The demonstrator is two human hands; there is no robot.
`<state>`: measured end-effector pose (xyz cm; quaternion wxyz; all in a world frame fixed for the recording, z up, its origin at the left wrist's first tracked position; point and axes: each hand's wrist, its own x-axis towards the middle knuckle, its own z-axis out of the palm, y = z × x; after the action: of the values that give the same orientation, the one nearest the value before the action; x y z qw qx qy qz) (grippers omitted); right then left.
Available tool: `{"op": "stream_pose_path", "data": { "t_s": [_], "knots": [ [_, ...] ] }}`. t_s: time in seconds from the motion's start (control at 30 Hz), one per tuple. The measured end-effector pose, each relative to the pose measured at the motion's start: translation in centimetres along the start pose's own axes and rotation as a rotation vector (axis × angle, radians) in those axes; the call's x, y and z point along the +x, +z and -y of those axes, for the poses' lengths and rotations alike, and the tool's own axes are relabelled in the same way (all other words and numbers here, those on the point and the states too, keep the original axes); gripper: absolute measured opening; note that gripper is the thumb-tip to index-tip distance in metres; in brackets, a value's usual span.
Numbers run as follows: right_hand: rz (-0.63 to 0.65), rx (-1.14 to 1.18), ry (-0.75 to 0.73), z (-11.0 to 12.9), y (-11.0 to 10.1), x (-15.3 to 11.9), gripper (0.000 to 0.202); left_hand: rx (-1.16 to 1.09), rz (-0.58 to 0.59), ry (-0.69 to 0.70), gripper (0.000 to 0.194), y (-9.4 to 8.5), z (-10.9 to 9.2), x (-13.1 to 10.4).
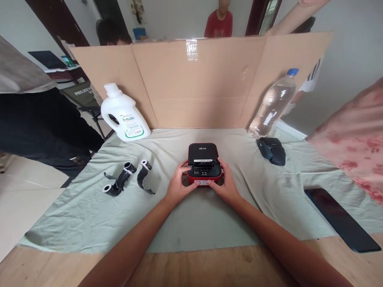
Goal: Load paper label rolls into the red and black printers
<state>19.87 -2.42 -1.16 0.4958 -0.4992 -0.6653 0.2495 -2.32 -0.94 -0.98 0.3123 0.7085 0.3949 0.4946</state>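
Observation:
A black and red label printer (204, 152) stands on the cloth in front of me, with a paper strip showing at its slot. My left hand (180, 184) is closed around the printer's left side, its thumb on the front edge. On the opposite side my right hand (225, 184) grips it in the same way, thumb also at the front. Left of the hands lie black rolls with white cores (119, 181) and a partly unwound black strip on a white core (143, 175).
A cardboard screen (197, 87) closes off the back. Before it lean a white detergent jug (125, 115) and a clear bottle with a blue cap (273, 105). A black two-part object (271, 150) and a dark phone (341, 219) lie right. Other people stand around the table.

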Motion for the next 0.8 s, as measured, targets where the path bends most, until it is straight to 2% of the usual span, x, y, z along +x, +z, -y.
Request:
{"op": "stream_pose_path", "data": {
  "t_s": [0.1,0.27,0.4,0.47,0.57,0.67,0.73,0.8],
  "knots": [
    [0.023,-0.007,-0.062,0.1,-0.3,0.2,0.084,0.130,-0.028,0.066,0.053,-0.1,0.0,-0.2],
    [0.081,-0.013,-0.087,1.3,-1.8,1.4,0.055,0.186,-0.047,0.097,0.050,-0.2,0.0,-0.4],
    [0.103,-0.054,-0.063,2.7,-3.1,4.0,0.047,0.198,-0.045,0.102,0.049,-0.3,0.1,-0.3],
    [0.150,-0.181,-0.051,3.4,-3.4,6.1,0.039,0.202,-0.043,0.106,0.050,-0.2,0.1,-0.2],
    [0.345,-0.470,-0.053,4.8,-2.9,9.8,0.030,0.204,-0.045,0.116,0.050,-0.2,0.0,-0.2],
    [0.633,-0.738,-0.055,6.7,-1.3,12.9,0.035,0.209,-0.048,0.126,0.050,-0.3,0.0,-0.1],
    [0.825,-0.903,-0.004,7.9,0.2,14.2,0.034,0.207,-0.046,0.121,0.051,-0.3,0.0,-0.1],
    [0.957,-1.022,0.062,8.8,1.7,14.8,0.030,0.198,-0.045,0.119,0.052,-0.3,0.1,-0.1]
  ]
}}
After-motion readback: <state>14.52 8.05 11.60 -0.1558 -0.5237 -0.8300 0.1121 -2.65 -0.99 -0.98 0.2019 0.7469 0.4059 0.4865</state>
